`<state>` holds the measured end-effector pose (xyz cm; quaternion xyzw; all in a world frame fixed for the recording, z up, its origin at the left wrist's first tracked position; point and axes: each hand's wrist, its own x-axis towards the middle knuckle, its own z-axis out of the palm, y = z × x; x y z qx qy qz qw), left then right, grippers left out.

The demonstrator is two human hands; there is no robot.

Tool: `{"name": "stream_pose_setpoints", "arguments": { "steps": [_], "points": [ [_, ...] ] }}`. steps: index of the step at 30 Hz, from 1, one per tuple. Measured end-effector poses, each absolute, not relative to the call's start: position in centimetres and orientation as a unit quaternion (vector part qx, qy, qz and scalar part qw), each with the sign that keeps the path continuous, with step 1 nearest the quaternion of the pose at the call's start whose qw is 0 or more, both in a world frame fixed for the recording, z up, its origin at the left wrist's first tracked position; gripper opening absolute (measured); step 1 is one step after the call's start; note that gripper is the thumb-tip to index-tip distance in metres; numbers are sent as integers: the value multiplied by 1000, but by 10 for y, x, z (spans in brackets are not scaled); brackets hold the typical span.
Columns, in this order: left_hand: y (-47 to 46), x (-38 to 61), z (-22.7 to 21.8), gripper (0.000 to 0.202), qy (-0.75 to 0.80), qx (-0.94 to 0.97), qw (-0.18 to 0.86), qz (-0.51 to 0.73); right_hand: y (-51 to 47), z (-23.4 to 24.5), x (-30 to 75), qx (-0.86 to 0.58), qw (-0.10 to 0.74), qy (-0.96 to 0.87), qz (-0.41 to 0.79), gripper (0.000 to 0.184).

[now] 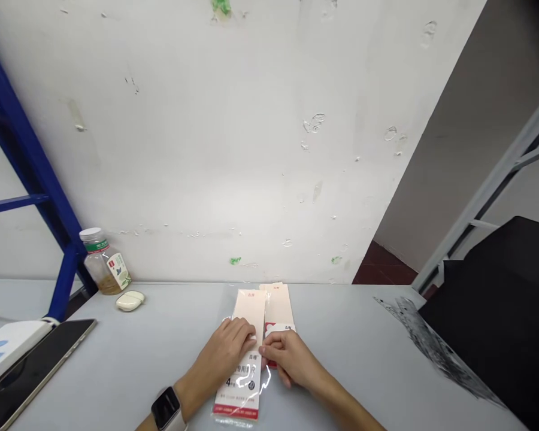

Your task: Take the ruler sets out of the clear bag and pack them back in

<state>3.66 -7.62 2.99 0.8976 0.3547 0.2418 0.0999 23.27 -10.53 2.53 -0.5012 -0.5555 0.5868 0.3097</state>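
Two packets (240,398) (long axes forward) under hands (220,353) (291,359)

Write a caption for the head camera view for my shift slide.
Left hand with smartwatch and right hand on cream-and-red packets in clear plastic, on a grey table.

Two hands (220,353), two packets (240,395), one glass jar (103,266).

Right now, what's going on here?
A person is handling paper packets with bare hands at a gray table. Their left hand lies across a plastic-wrapped packet, and the fingers of their right hand are at its edge. A second packet lies beside it, partly under the right hand. A watch sits on the left wrist, and a jar stands farther back.
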Motion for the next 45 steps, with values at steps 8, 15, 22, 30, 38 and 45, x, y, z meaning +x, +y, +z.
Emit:
{"name": "stream_pose_setpoints", "arguments": {
  "steps": [8, 15, 22, 30, 38, 45],
  "points": [
    [-64, 28, 31, 18, 478, 712, 325, 398, -102, 24, 235, -470, 375, -556, 573, 42],
    [-44, 8, 31, 29, 475, 624, 459, 417, -104, 37, 246, -511, 394, -631, 431, 16],
    [-16, -46, 22, 29, 609, 697, 181, 332, -92, 35, 271, -542, 382, -669, 335, 27],
    [-9, -54, 7, 30, 607, 744, -7, 279, -88, 28, 274, -565, 350, -679, 311, 28],
    [-46, -1, 25, 28, 418, 881, 38, 216, -101, 46, 279, -623, 218, -701, 269, 24],
    [-59, 15, 22, 32, 421, 881, 4, 218, -107, 51, 281, -637, 119, -710, 275, 43]
  ]
}}
